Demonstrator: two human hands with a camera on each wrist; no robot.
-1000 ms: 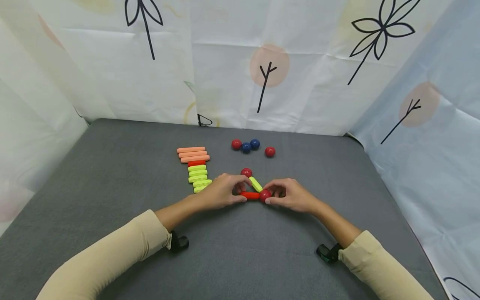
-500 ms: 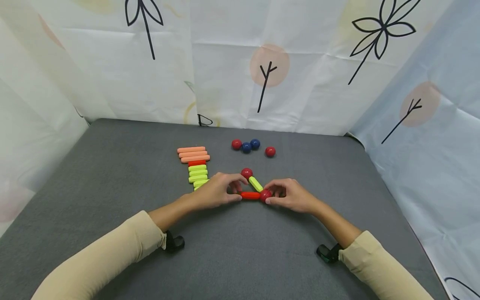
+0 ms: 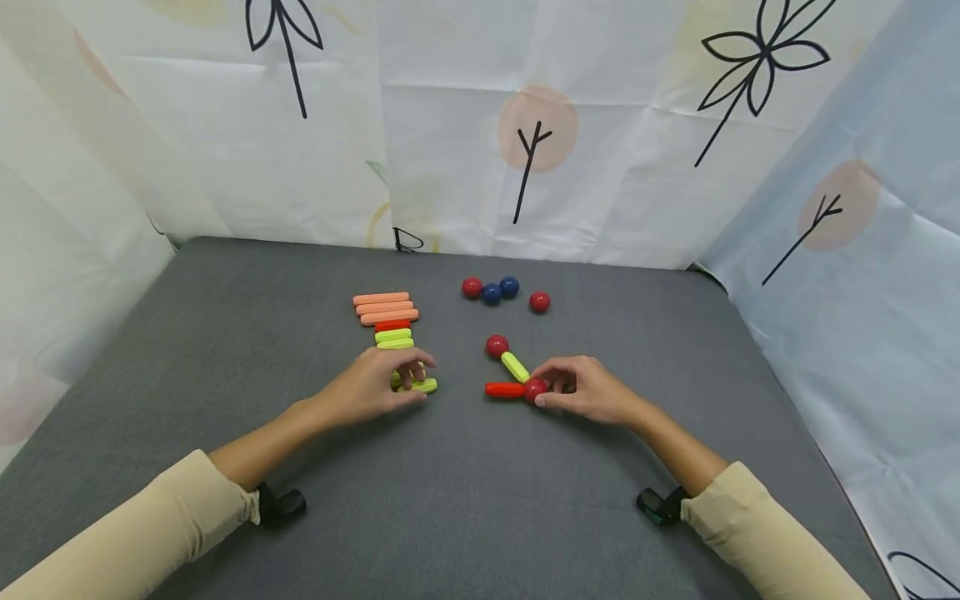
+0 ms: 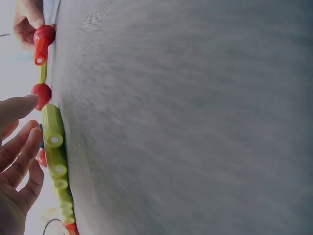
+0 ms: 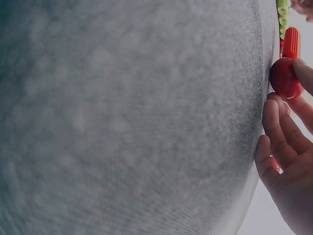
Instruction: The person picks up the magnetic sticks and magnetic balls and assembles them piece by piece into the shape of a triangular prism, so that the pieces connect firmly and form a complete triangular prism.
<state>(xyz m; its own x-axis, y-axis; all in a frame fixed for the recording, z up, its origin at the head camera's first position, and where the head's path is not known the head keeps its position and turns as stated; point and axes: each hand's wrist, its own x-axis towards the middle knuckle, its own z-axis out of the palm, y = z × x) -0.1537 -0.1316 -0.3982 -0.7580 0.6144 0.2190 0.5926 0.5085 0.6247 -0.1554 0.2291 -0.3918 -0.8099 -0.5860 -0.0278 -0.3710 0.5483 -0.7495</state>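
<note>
My right hand (image 3: 588, 390) pinches a red ball (image 3: 535, 390) between thumb and fingers. A red rod (image 3: 504, 390) reaches left from that ball, and a yellow-green rod (image 3: 514, 367) slants up from it to a second red ball (image 3: 497, 346). Over the near end of a column of yellow-green rods (image 3: 394, 336) is my left hand (image 3: 378, 383). Its thumb and fingers are spread apart in the left wrist view, close to the nearest yellow-green rod (image 4: 52, 122). The hand hides part of the column in the head view.
Beyond the column lie a red rod (image 3: 392, 326) and several orange rods (image 3: 385, 307). At the back of the grey table (image 3: 480, 500) are two blue balls (image 3: 492, 293), a red ball (image 3: 472, 287) and another red ball (image 3: 539, 302). Printed curtains surround the table.
My left hand has let go of the red rod and moved left to the yellow-green rods. My right hand stays at its red ball, which has shifted slightly right with the joined pieces.
</note>
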